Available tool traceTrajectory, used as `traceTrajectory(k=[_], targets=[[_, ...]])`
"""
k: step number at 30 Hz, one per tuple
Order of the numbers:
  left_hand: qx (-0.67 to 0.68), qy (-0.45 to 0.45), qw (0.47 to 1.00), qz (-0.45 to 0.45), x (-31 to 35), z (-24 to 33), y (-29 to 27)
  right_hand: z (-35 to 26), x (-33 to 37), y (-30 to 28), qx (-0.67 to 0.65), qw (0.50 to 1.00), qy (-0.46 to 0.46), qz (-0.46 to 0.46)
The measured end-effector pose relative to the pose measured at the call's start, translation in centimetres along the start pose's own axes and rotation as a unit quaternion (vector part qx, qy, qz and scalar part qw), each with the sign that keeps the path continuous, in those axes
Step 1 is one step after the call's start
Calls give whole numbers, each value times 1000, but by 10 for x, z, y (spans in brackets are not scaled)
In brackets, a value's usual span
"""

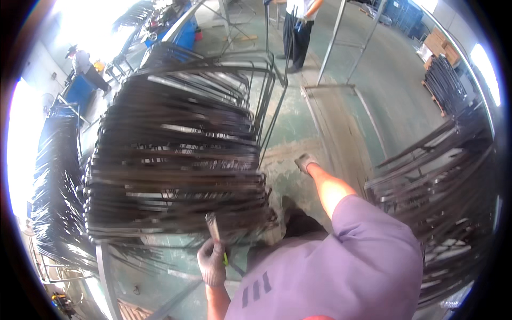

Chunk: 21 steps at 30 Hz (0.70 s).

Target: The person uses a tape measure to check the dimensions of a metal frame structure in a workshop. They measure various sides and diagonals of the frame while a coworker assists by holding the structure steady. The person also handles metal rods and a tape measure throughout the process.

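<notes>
My left hand (212,264), in a grey work glove, is closed round a short hand tool (214,228). The tool points up and away from me, its end flat and greyish-brown; its exact kind is not clear. A bit of yellow-green shows beside the fist. Just beyond it stands a large stack of dark bent metal tube frames (176,160), streaked by motion blur. My right arm reaches forward over the floor. The gloved right hand (305,161) is apart from the stack, small and blurred, so its fingers cannot be made out.
More dark tubes (448,197) are piled at my right, and another bundle (58,186) stands far left. A metal floor frame (368,120) lies ahead. One person (297,37) stands beyond the stack; another (85,66) is at the far left. A metal post (106,277) rises near left.
</notes>
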<state>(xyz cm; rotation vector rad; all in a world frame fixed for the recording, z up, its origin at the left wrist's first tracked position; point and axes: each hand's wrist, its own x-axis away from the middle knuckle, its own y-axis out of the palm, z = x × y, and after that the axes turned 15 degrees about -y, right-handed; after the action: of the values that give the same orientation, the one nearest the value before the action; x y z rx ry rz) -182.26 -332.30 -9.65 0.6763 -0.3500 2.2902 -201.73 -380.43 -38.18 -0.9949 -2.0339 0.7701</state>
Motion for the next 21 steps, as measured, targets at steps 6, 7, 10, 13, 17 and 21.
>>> traceTrajectory(k=[6, 7, 10, 13, 17, 21], targets=[[64, 0, 998, 27, -21, 31, 70, 11, -87, -67, 93, 995, 23, -30], [53, 6, 999, 6, -26, 36, 76, 7, -95, -81, 99, 995, 10, -27], [64, 7, 998, -3, -56, 44, 88, -7, -91, -107, 108, 994, -20, -28], [112, -25, 993, 21, -76, 51, 93, -23, -80, -128, 121, 991, -47, -42], [144, -39, 988, 40, -94, 70, 112, 2, -114, -154, 143, 984, -24, -100], [122, -56, 984, 121, -98, 76, 132, 83, -157, -161, 136, 990, 1, -44]])
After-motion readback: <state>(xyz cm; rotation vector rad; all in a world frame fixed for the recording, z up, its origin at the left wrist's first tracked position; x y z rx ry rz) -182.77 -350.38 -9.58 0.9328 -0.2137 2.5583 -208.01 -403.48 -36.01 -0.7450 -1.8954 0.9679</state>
